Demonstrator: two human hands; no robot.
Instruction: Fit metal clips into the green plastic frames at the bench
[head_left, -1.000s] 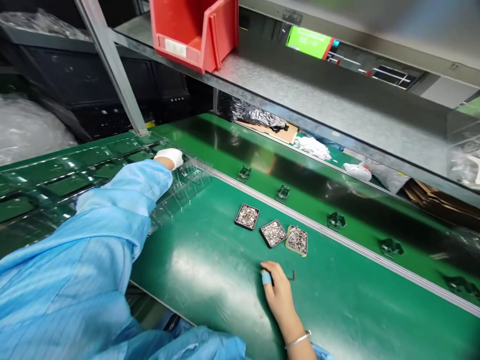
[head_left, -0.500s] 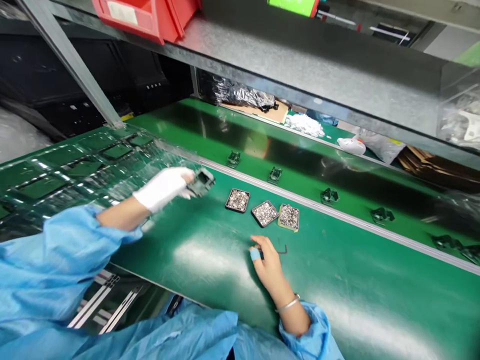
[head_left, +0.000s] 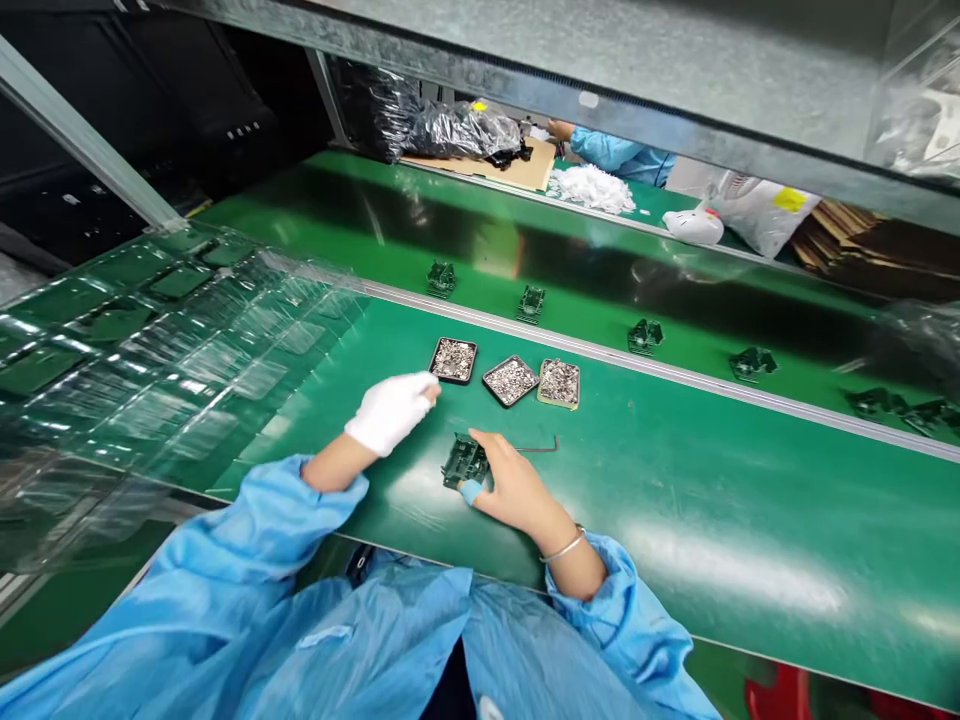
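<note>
My right hand (head_left: 514,480), bare with a blue wrap on the thumb, grips a green circuit board (head_left: 463,462) by its right side, close above the bench. An L-shaped hex key (head_left: 553,446) sticks out beyond the fingers of that hand; where its other end lies is hidden. My white-gloved left hand (head_left: 394,412) has its bare fingertips drawn together just below the left tray (head_left: 453,376) of small metal parts. Whether something is between those fingertips cannot be made out. Beside that tray are a tilted middle tray (head_left: 511,382) and a right tray (head_left: 559,384), both filled with similar parts.
Clear plastic blister trays (head_left: 150,330) cover the left of the bench. Past a metal rail (head_left: 600,355), several circuit boards (head_left: 531,302) stand in a row on a green belt. A metal shelf (head_left: 675,80) hangs overhead. A co-worker's blue sleeve (head_left: 619,153) shows at the back.
The circuit board passed from my left hand to my right. My left hand moved right and nearer, toward the left tray; my right hand shifted slightly left. The view tilted downward.
</note>
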